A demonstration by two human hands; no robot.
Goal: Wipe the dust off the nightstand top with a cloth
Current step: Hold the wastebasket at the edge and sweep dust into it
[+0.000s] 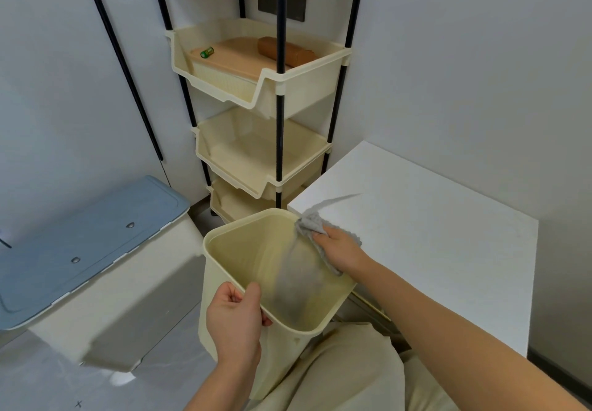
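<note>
The white nightstand top fills the right middle of the view. A thin grey streak of dust lies near its left edge. My right hand presses a grey cloth at that left edge. Grey dust falls in a blurred stream from the cloth into a cream plastic bin. My left hand grips the bin's near rim and holds it tilted against the nightstand's side, just below the top's edge.
A cream three-tier rack on black poles stands behind the bin; its top tray holds a brown roll and a small green item. A blue-lidded container sits on the left. Grey walls close in behind and to the right.
</note>
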